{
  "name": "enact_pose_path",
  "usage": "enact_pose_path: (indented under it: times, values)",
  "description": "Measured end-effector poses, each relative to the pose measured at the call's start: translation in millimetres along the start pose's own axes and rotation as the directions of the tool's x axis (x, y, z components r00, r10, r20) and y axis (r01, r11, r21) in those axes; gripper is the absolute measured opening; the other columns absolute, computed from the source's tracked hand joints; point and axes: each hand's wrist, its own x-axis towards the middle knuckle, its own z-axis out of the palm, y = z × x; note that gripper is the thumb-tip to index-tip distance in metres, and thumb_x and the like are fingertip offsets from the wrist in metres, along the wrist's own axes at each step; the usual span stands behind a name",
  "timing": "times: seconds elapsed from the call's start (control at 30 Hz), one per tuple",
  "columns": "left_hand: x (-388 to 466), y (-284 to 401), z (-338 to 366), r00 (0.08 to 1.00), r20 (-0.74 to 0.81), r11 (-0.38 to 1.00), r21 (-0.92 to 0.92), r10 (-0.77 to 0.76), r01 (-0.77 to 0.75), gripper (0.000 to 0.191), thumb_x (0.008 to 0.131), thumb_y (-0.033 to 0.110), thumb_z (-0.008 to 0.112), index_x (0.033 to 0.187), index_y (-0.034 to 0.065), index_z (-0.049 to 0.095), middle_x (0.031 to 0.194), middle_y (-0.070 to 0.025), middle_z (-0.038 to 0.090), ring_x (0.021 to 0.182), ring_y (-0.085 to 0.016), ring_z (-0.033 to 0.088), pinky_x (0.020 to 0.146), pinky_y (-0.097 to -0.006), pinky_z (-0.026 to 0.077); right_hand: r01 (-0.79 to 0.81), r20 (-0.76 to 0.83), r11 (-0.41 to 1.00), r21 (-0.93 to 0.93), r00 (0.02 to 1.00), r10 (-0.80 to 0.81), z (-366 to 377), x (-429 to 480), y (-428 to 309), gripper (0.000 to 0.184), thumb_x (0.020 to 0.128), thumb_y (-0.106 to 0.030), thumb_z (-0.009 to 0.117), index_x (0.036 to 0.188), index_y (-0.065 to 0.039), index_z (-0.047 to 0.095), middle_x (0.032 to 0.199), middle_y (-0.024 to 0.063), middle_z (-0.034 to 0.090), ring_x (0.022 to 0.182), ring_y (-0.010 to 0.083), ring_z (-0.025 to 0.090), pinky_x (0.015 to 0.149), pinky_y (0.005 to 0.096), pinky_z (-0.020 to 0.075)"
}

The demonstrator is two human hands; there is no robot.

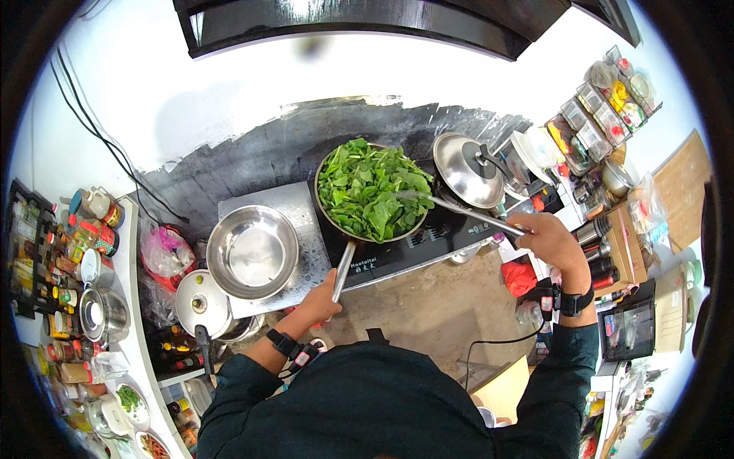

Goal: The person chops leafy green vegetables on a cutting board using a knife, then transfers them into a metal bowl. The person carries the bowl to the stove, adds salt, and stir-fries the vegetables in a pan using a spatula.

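A frying pan (pixel 320 221) heaped with leafy greens (pixel 373 192) sits on a black glass cooktop (pixel 367 275). My left hand (pixel 319 298) grips the pan's metal handle (pixel 344 268). In my right hand (pixel 547 238) is the long handle of a metal spatula or ladle (pixel 467 211); its head rests among the leaves at their right side, partly hidden, its shape unclear. Left of the pan, an empty stainless steel bowl (pixel 252 252) stands on a metal sheet (pixel 307 215). A domed steel lid (pixel 467 170) with a black knob lies right of the pan.
A pressure cooker (pixel 202 304) stands at the lower left beside a shelf (pixel 129 258) crowded with jars and bottles. Plates of chopped greens (pixel 131 400) and reddish food (pixel 152 444) are lower down. Storage racks (pixel 596 123) fill the upper right. A range hood (pixel 355 20) hangs overhead.
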Motion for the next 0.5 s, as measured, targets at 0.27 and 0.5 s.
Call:
enact_pose_path:
  times: [0.27,0.5]
  values:
    - [1.0,2.5,-2.5,0.999,0.043,1.000,-0.010,-0.013,0.013,0.099,0.071,0.013,0.069,0.151,-0.0016,0.013,0.115,-0.0361,0.058,0.103,-0.047,0.061,0.090,-0.0460,0.049,-0.056,-0.311,0.973,-0.223,0.950,-0.017,114.1,80.8,56.5,0.023,0.084,-0.018,0.055,0.103,-0.005,0.060,0.088,0.0251,0.066,0.089,0.0437,0.063,0.078,0.0529,0.0496]
    - [2.4,-5.1,1.1,0.997,0.033,0.997,-0.048,0.066,-0.064,0.100,0.071,0.013,0.069,0.150,-0.0050,0.010,0.121,-0.0384,0.054,0.107,-0.048,0.059,0.092,-0.0448,0.048,-0.162,-0.319,0.982,-0.100,0.940,0.123,156.9,111.4,73.8,0.031,0.083,-0.018,0.058,0.110,-0.004,0.062,0.093,0.0263,0.066,0.093,0.0440,0.062,0.081,0.0521,0.0478]
